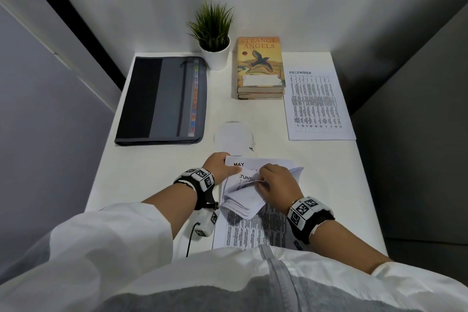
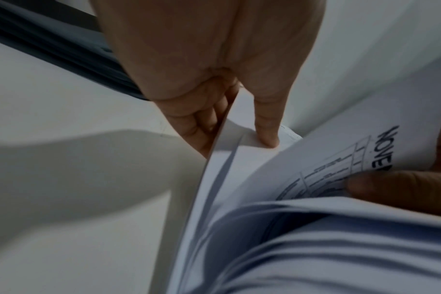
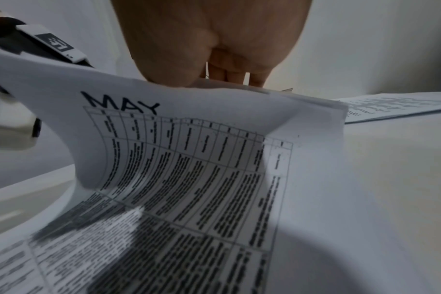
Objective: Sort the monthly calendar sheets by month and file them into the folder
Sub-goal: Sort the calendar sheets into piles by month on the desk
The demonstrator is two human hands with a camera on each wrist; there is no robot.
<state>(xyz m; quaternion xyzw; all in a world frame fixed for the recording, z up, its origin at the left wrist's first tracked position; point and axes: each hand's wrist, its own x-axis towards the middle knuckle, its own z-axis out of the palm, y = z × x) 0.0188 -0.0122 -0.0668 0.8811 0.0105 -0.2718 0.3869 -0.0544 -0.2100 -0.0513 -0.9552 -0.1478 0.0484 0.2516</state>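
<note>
A stack of calendar sheets (image 1: 255,225) lies on the white desk (image 1: 152,172) in front of me. My left hand (image 1: 229,163) pinches the stack's far left corner, thumb on the MAY sheet (image 1: 266,162), fingers underneath (image 2: 199,127). My right hand (image 1: 258,182) grips several sheets curled back toward me, baring a JUNE heading (image 1: 245,177). The left wrist view shows a lifted sheet headed NOVE (image 2: 380,159). In the right wrist view the MAY sheet (image 3: 189,159) bends up under my right hand (image 3: 229,75). A DECEMBER sheet (image 1: 319,106) lies alone at the right. The dark grey folder (image 1: 162,101) lies zipped at the back left.
A potted plant (image 1: 215,38) stands at the back by the wall, with two stacked books (image 1: 259,68) to its right. A flat white round object (image 1: 234,138) sits mid-desk between the folder and the sheets. Partition walls close in both sides.
</note>
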